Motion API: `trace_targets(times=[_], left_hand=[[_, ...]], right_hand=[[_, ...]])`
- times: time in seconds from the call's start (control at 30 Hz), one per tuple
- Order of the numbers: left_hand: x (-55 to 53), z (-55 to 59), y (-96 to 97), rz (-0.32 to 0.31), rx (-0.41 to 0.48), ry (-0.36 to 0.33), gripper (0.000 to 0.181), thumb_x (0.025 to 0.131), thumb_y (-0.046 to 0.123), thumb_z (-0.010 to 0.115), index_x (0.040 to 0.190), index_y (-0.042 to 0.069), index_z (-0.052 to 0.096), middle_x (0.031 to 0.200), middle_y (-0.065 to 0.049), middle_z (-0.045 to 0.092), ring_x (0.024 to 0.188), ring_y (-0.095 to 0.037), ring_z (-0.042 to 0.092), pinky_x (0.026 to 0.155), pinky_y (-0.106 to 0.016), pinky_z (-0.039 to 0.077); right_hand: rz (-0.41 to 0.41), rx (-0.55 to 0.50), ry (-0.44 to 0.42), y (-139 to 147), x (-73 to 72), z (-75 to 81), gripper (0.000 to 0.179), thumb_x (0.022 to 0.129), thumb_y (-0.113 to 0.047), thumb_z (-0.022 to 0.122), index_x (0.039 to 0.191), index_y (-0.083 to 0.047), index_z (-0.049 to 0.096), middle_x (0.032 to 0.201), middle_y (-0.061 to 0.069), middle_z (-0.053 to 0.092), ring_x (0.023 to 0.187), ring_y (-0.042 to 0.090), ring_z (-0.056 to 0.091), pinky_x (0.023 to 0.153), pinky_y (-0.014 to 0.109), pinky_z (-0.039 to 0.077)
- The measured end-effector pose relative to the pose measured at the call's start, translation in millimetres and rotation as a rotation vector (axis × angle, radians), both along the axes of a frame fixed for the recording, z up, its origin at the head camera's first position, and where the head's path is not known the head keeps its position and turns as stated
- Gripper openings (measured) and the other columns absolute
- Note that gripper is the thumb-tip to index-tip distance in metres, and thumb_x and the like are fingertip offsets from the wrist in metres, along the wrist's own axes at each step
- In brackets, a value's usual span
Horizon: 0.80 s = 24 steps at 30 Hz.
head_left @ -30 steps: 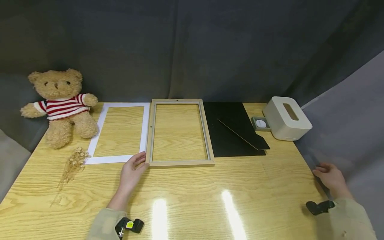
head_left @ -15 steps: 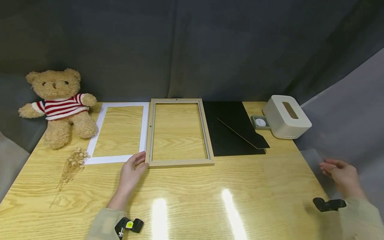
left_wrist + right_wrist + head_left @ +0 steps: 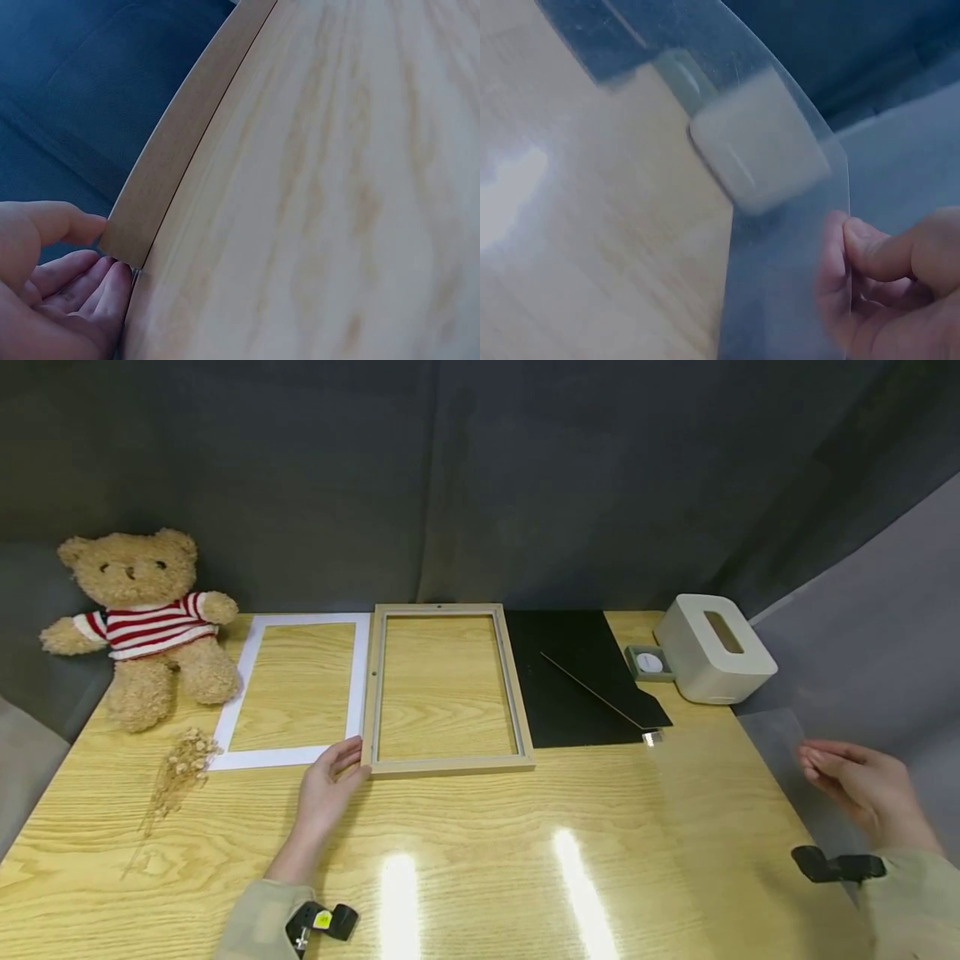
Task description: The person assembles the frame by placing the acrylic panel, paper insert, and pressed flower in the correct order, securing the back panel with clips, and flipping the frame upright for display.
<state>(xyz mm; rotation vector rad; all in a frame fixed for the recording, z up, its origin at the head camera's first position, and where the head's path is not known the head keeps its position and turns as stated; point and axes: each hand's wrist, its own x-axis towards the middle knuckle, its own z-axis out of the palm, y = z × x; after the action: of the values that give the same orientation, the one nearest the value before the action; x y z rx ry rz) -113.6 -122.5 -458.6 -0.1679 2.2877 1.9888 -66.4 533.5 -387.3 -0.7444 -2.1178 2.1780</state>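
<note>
A light wooden picture frame (image 3: pixel 448 767) lies on the table, and its middle shows the tabletop. My left hand (image 3: pixel 330 785) pinches the frame's near left corner; in the left wrist view the fingertips (image 3: pixel 112 281) are at the end of the wooden strip (image 3: pixel 176 135). At the far right, my right hand (image 3: pixel 862 785) pinches the edge of a clear transparent sheet (image 3: pixel 772 739) between thumb and fingers. The right wrist view looks through this sheet (image 3: pixel 810 202), which is raised and tilted over the table's right side. Most of its outline is hard to see in the head view.
Left of the frame lie a white mat border (image 3: pixel 270 758) and dried flowers (image 3: pixel 183 768), beside a teddy bear (image 3: pixel 153 635). To the right are a black backing board (image 3: pixel 570 710) with a raised flap, a small grey tray (image 3: pixel 651 675) and a white tissue box (image 3: pixel 716 652).
My right hand has moved right and slightly up, lifting the clear sheet at the table's right edge; a bright reflection now shows near the black board. My left hand stays at the frame's corner.
</note>
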Motion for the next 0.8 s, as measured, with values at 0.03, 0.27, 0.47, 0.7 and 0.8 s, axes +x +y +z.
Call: trace_targets(times=[0.03,0.27,0.47,0.7,0.8], left_hand=[[-0.2,-0.3,-0.1,0.001,-0.004,-0.001,0.047,0.091,0.003,0.061,0.136,-0.002,0.047,0.133,-0.020,0.052,0.122,-0.027,0.049,0.087,-0.012,0.044],[-2.0,-4.4,-0.4,0.008,-0.020,0.004,0.047,0.090,0.002,0.061,0.135,-0.002,0.048,0.132,-0.019,0.053,0.121,-0.027,0.050,0.087,-0.012,0.044],[-1.8,-3.8,-1.3,0.009,-0.023,0.006,0.047,0.091,0.002,0.061,0.135,-0.001,0.048,0.132,-0.018,0.053,0.121,-0.026,0.050,0.087,-0.012,0.044],[-1.0,-1.3,-0.5,0.008,-0.009,0.003,0.046,0.090,0.000,0.061,0.134,-0.003,0.048,0.131,-0.021,0.053,0.121,-0.028,0.050,0.085,-0.010,0.043],[-0.5,0.2,0.8,0.011,-0.006,0.001,0.045,0.090,0.000,0.060,0.134,-0.003,0.048,0.131,-0.021,0.053,0.121,-0.028,0.050,0.084,-0.009,0.043]], right_hand=[[0.016,-0.013,0.015,-4.4,-1.1,2.3,0.012,0.086,-0.007,0.069,0.086,-0.018,0.074,0.084,-0.001,0.070,0.075,0.011,0.068,0.064,0.025,0.056],[0.084,-0.143,0.110,-42.6,-12.1,20.0,0.020,0.090,0.004,0.061,0.089,-0.010,0.075,0.085,0.006,0.071,0.075,0.015,0.069,0.067,0.025,0.056],[0.069,-0.044,0.133,-76.3,-25.6,38.4,0.010,0.089,-0.003,0.065,0.091,-0.011,0.071,0.084,0.003,0.071,0.074,0.014,0.069,0.067,0.024,0.056],[0.072,-0.098,0.207,-116.6,-44.3,57.3,0.009,0.086,0.000,0.067,0.093,-0.005,0.071,0.085,0.007,0.071,0.076,0.015,0.070,0.070,0.026,0.056],[0.086,-0.180,0.241,-131.0,-52.4,60.2,0.011,0.085,0.005,0.066,0.094,0.000,0.071,0.085,0.010,0.071,0.076,0.017,0.070,0.070,0.027,0.056]])
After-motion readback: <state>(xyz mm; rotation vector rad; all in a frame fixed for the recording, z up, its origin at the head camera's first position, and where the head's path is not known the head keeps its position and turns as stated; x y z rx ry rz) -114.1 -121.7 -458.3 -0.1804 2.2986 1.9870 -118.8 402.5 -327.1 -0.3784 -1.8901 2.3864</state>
